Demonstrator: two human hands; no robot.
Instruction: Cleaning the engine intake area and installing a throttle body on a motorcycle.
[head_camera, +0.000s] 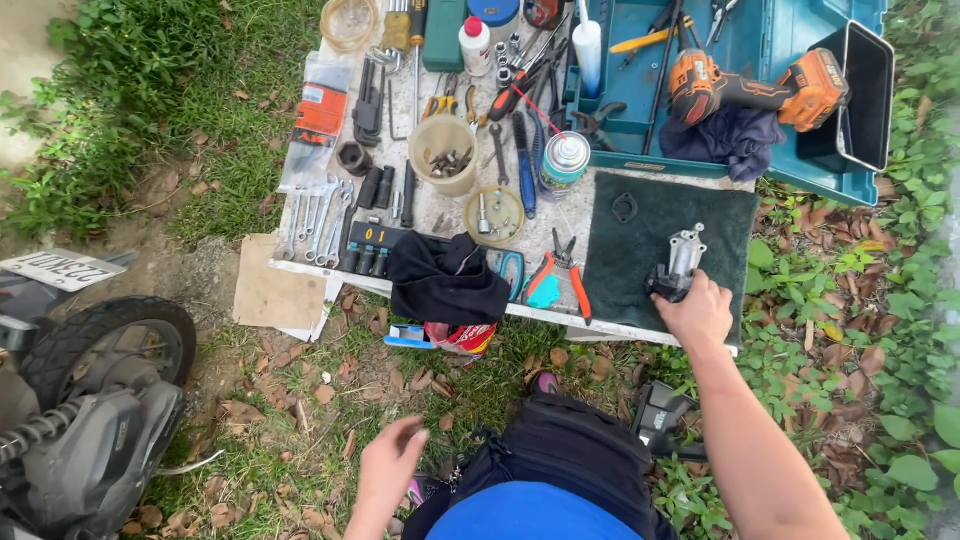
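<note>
My right hand (697, 312) grips a grey and black metal engine part (679, 264) and holds it on a dark green mat (630, 250) at the right end of a low board (600, 325) laid on the ground. A small black gasket (624, 208) lies on the mat above it. My left hand (388, 466) hangs over the grass near my knee with loose fingers and nothing in it. A black cloth (445, 280) lies at the board's front edge.
The board carries wrenches (318, 222), sockets, pliers (562, 270), a spray can (564, 162) and a beige cup of bolts (443, 152). An open teal toolbox (760, 50) with an orange drill (755, 92) stands behind. A motorcycle's rear wheel (105, 345) is at the left.
</note>
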